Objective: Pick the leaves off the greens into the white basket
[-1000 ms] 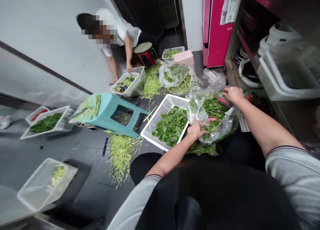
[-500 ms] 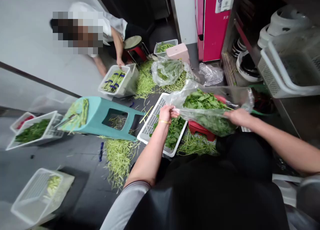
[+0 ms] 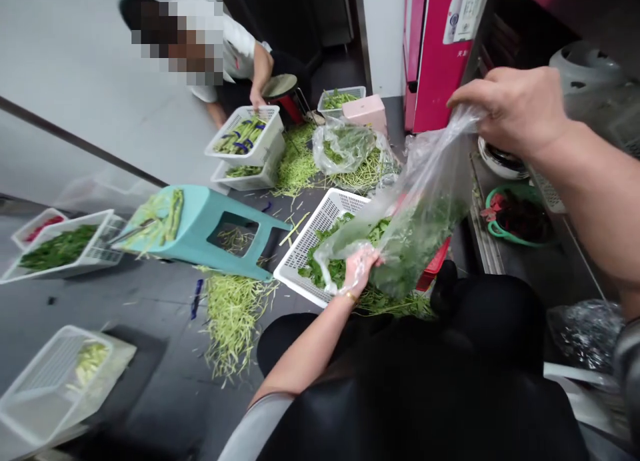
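A clear plastic bag (image 3: pixel 425 201) with leafy greens inside hangs tilted between my two hands. My right hand (image 3: pixel 515 107) is raised and closed on the gathered, upper end of the bag. Low down, my left hand (image 3: pixel 361 269) grips the bag near its open mouth, over the basket. Below lies a white perforated basket (image 3: pixel 300 247), partly filled with green leaves (image 3: pixel 325 264). The bag hides the basket's right part. Behind the bag a red stool (image 3: pixel 435 264) shows in part.
A teal stool (image 3: pixel 195 214) lies at left, stems on it. Trimmed stems (image 3: pixel 235 321) are heaped on the floor. A co-worker (image 3: pixel 250 47) holds a white basket (image 3: pixel 267 151) of bundled stalks. Another plastic bag (image 3: pixel 345 147) of greens sits behind. A green colander (image 3: pixel 500 231) is at right.
My right hand has lifted its end of the bag up high, tilting it toward the basket. My left hand has moved slightly right and down. The co-worker's basket has been raised.
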Demonstrator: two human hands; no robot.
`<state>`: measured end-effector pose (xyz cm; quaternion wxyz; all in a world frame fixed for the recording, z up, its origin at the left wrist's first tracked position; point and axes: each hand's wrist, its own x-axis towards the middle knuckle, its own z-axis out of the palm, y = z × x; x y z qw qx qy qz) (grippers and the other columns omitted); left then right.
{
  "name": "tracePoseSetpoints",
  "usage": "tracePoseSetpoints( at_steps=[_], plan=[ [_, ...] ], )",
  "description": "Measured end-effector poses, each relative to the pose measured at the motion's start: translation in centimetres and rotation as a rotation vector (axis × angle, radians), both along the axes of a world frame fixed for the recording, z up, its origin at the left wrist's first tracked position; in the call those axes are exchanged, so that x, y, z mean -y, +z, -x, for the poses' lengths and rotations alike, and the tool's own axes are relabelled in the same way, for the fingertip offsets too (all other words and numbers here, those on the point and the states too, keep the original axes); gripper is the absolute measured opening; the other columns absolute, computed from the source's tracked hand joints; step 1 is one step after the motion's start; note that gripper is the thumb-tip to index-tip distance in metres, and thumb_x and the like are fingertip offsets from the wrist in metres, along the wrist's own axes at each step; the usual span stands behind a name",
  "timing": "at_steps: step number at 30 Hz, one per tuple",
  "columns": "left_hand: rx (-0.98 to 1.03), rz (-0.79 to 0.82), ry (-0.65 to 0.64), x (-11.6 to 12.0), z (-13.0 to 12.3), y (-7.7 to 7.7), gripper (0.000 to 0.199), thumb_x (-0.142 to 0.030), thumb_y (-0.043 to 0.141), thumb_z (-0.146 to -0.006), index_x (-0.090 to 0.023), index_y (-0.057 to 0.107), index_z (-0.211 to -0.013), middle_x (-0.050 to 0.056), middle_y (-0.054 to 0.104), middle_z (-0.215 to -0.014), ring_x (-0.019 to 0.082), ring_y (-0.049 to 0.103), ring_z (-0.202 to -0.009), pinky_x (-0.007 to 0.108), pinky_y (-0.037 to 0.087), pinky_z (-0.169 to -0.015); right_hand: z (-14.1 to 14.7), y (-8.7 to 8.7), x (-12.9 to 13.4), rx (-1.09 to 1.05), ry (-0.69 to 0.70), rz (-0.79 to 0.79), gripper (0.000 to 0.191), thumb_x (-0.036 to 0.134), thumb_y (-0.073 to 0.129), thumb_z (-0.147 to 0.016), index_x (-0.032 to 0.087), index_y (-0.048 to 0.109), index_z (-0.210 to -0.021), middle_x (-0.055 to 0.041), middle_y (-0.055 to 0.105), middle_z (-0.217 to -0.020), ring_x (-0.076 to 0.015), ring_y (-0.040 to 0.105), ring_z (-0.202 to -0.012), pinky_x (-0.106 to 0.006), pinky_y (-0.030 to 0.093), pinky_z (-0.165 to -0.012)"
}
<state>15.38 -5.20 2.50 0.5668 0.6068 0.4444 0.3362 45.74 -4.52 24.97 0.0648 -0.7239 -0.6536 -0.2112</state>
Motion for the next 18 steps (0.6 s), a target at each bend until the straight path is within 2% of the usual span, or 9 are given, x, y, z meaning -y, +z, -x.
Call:
tracePoseSetpoints(
  at_steps=[2, 4, 7, 8, 11, 13, 15, 16, 18],
  plan=[
    [-0.032, -0.163, 0.045, -2.9, -1.4, 1.8, 0.006, -0.023, 0.068, -0.069, -0.019, 0.068, -0.065, 0.005, 0.069, -0.074, 0.022, 0.063, -0.079, 0.038, 0.049, -0.087, -1.3, 0.7, 0.8, -0.056, 0.018, -0.090, 0.038, 0.032, 0.040, -0.092, 0.022, 0.061, -0.123, -0.0080, 0.066, -0.113, -0.0237, 0.059, -0.107, -0.033, 0.040, -0.078],
    [-0.013, -0.286, -0.040, -5.0, -1.9, 3.8, 0.007, -0.019, 0.068, -0.069, -0.019, 0.072, -0.075, 0.006, 0.071, -0.085, 0.024, 0.062, -0.094, 0.039, 0.044, -0.099, -3.4, 0.1, 2.8, -0.140, 0.021, -0.201, 0.038, 0.030, 0.039, -0.093, 0.019, 0.062, -0.121, -0.0099, 0.068, -0.114, -0.0241, 0.060, -0.109, -0.036, 0.041, -0.082],
    [0.013, -0.348, -0.233, -5.8, -1.9, 5.4, 0.019, -0.015, 0.069, -0.066, -0.020, 0.073, -0.084, 0.006, 0.070, -0.098, 0.025, 0.059, -0.107, 0.039, 0.036, -0.108, -7.2, -3.6, 6.4, -0.258, -0.114, -0.255, 0.039, 0.020, 0.043, -0.089, 0.023, 0.061, -0.123, -0.0085, 0.068, -0.115, -0.0198, 0.062, -0.107, -0.034, 0.044, -0.085],
    [0.007, -0.333, -0.295, -5.5, -1.8, 5.1, 0.021, -0.013, 0.070, -0.065, -0.020, 0.073, -0.084, 0.006, 0.070, -0.101, 0.025, 0.058, -0.110, 0.039, 0.034, -0.110, -8.3, -5.6, 7.4, -0.277, -0.181, -0.155, 0.040, 0.016, 0.048, -0.086, 0.023, 0.062, -0.123, -0.0088, 0.068, -0.115, -0.0201, 0.062, -0.106, -0.033, 0.045, -0.085],
    [-0.080, -0.222, -0.415, -3.9, -1.8, 1.8, 0.014, -0.010, 0.070, -0.060, -0.019, 0.071, -0.070, 0.008, 0.070, -0.092, 0.027, 0.059, -0.106, 0.041, 0.035, -0.109, -10.2, -11.9, 9.7, -0.213, -0.408, 0.545, 0.038, 0.024, 0.066, -0.075, 0.023, 0.069, -0.114, -0.0156, 0.070, -0.103, -0.0289, 0.066, -0.091, -0.039, 0.048, -0.074],
    [-0.144, -0.116, -0.433, -2.6, -1.3, -0.9, 0.009, -0.011, 0.070, -0.059, -0.019, 0.068, -0.063, 0.008, 0.069, -0.081, 0.027, 0.062, -0.096, 0.042, 0.040, -0.103, -9.5, -14.7, 10.8, -0.218, -0.448, 0.773, 0.055, 0.038, 0.075, -0.067, 0.021, 0.066, -0.119, -0.0206, 0.068, -0.104, -0.0337, 0.066, -0.088, -0.041, 0.048, -0.069],
    [-0.168, -0.037, -0.440, -1.4, 0.1, -2.2, 0.009, -0.014, 0.071, -0.062, -0.018, 0.070, -0.070, 0.008, 0.070, -0.081, 0.025, 0.063, -0.090, 0.041, 0.045, -0.097, -7.1, -14.9, 11.8, -0.201, -0.318, 0.741, 0.066, 0.045, 0.075, -0.065, 0.020, 0.062, -0.125, -0.0211, 0.065, -0.112, -0.0373, 0.063, -0.095, -0.045, 0.049, -0.074],
    [-0.195, 0.000, -0.437, -0.8, 1.3, -2.0, 0.012, -0.017, 0.071, -0.063, -0.018, 0.071, -0.075, 0.007, 0.070, -0.082, 0.025, 0.064, -0.087, 0.040, 0.048, -0.092, -5.3, -14.2, 12.2, -0.200, -0.194, 0.656, 0.066, 0.047, 0.071, -0.069, 0.021, 0.059, -0.129, -0.0199, 0.063, -0.115, -0.0371, 0.062, -0.098, -0.047, 0.048, -0.080],
    [-0.305, 0.056, -0.352, 0.0, 3.9, 0.2, 0.019, -0.025, 0.073, -0.065, -0.018, 0.071, -0.082, 0.006, 0.069, -0.077, 0.022, 0.064, -0.075, 0.037, 0.053, -0.078, -1.3, -11.9, 12.7, -0.220, 0.032, 0.414, 0.060, 0.049, 0.059, -0.079, 0.020, 0.054, -0.132, -0.0171, 0.062, -0.116, -0.0348, 0.058, -0.105, -0.047, 0.045, -0.091]
  ],
)
